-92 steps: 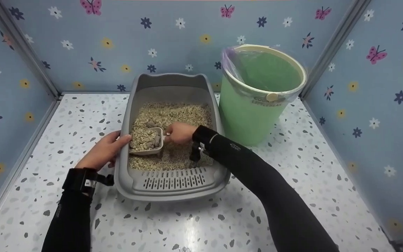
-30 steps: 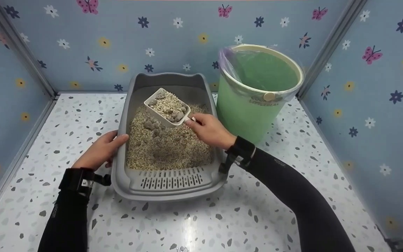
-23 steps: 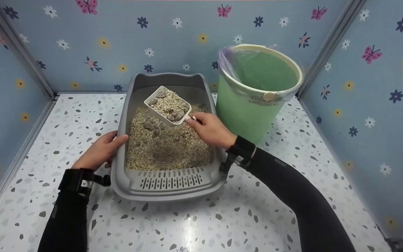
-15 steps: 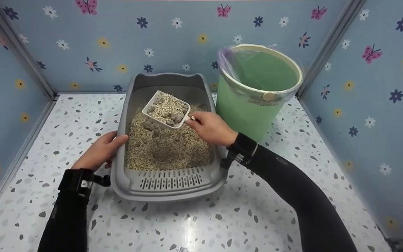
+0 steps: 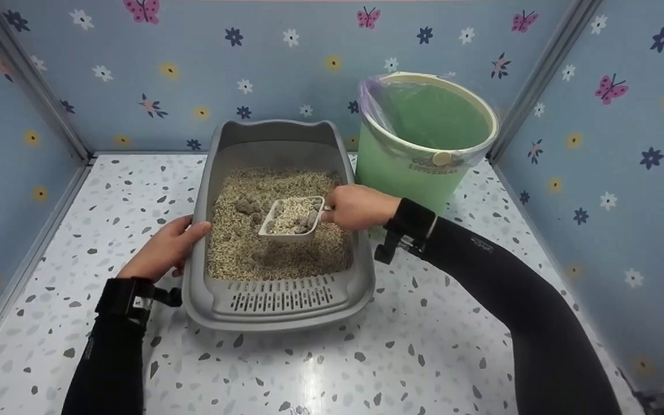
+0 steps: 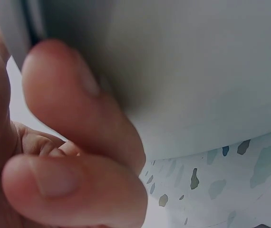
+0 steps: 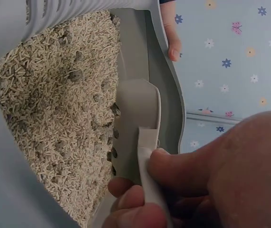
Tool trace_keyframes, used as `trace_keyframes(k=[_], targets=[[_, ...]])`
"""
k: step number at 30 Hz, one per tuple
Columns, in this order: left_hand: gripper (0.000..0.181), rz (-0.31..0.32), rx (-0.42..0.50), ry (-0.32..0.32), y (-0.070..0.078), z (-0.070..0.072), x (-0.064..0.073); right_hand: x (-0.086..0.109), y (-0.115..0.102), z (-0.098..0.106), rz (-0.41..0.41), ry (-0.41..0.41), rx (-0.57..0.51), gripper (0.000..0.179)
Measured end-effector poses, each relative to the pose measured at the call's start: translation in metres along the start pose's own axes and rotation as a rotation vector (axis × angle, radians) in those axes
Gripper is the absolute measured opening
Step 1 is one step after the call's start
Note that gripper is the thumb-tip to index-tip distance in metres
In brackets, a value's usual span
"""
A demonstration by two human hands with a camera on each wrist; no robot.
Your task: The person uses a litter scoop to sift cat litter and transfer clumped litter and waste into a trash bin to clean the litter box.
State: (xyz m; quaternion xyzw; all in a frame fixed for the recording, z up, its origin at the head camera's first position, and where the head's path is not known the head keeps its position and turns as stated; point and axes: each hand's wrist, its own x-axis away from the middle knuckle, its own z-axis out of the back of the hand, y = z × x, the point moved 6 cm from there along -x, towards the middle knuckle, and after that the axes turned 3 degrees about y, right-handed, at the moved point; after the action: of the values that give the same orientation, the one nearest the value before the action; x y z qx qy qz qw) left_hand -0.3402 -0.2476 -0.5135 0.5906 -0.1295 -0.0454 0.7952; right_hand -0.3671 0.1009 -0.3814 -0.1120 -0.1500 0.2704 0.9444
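Observation:
My right hand (image 5: 363,207) grips the handle of a pale litter scoop (image 5: 287,237), which is over the litter near the middle of the grey litter box (image 5: 283,320). Pellets and several grey clumps fill the scoop. In the right wrist view, the thumb and curled fingers wrap the scoop handle (image 7: 147,152), and round holes show in the scoop's body. My left hand (image 5: 165,245) holds the box's left rim, thumb on top. From the left wrist view, its bent fingers (image 6: 73,95) sit under the rim against the outer wall.
A green bin (image 5: 404,184) with a clear liner stands behind and right of the box, close to its side. More clumps (image 5: 245,206) lie in the litter left of the scoop. Flowered blue panels (image 5: 286,69) enclose the speckled floor (image 5: 424,346).
The scoop, earlier low in the litter at the left, has been lifted with a load. Since half a second ago it has moved right and nearer me. The left hand stays on the rim.

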Motion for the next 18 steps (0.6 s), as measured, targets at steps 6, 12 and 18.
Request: trace_keyframes(k=[6,12,18], targets=[[0.081,0.004,0.016,0.000,0.000,-0.001,0.001,0.003,0.004,-0.002,0.016,-0.023,0.033,0.038],[0.084,-0.002,0.008,0.006,0.000,0.001,0.001,0.008,0.011,-0.005,0.037,0.034,-0.065,0.042],[0.085,0.003,0.009,0.007,-0.001,0.001,0.002,0.013,0.013,-0.011,0.066,0.121,-0.169,0.040]])
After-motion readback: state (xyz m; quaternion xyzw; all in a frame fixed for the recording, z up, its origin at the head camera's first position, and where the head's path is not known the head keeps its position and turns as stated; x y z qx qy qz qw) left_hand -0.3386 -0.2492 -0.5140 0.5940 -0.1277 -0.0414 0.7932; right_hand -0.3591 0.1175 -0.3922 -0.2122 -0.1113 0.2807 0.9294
